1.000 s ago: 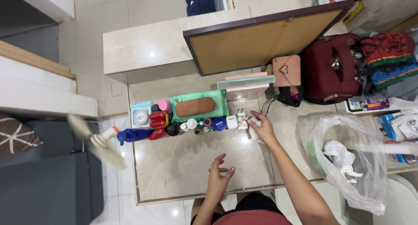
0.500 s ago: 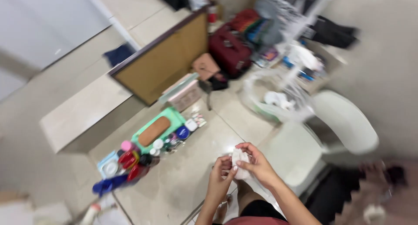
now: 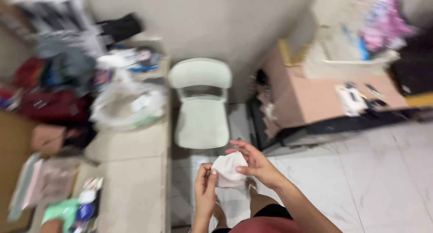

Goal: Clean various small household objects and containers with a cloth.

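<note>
You've got a crumpled white tissue pinched between both hands, up in front of you over the tiled floor; your left hand nips its lower left edge with thumb and fingertips, and your right hand grips the right side, other fingers fanned out; white chair sits just beyond; the stone counter runs along your left, all pretty blurry.

I'm in a lived-in room at home: white tile floor, a white chair by the wall, a marble-look table with toiletries, a maroon bag, piled clothes and a pink cabinet.
</note>
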